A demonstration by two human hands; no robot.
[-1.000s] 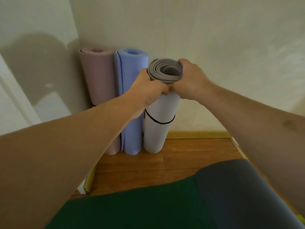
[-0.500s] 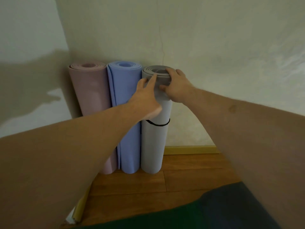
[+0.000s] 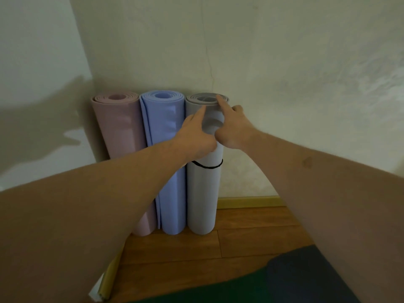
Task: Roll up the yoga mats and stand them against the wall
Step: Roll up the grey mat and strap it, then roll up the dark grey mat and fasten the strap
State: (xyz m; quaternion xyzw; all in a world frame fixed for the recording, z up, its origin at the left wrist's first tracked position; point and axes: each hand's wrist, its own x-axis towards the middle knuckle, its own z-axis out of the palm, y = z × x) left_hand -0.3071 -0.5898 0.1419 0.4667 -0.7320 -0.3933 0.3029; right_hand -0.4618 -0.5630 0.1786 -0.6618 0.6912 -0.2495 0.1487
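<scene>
Three rolled mats (image 3: 162, 162) stand side by side, seemingly touching the wall (image 3: 284, 84).

One second ago both hands gripped the top of the grey mat (image 3: 202, 193), which stood tilted, its top away from the wall. The grey mat now stands upright beside the blue mat (image 3: 169, 149). The left hand (image 3: 194, 136) has released its grip; its fingers are extended. The right hand (image 3: 235, 127) touches the top rim with straightened fingers.
</scene>
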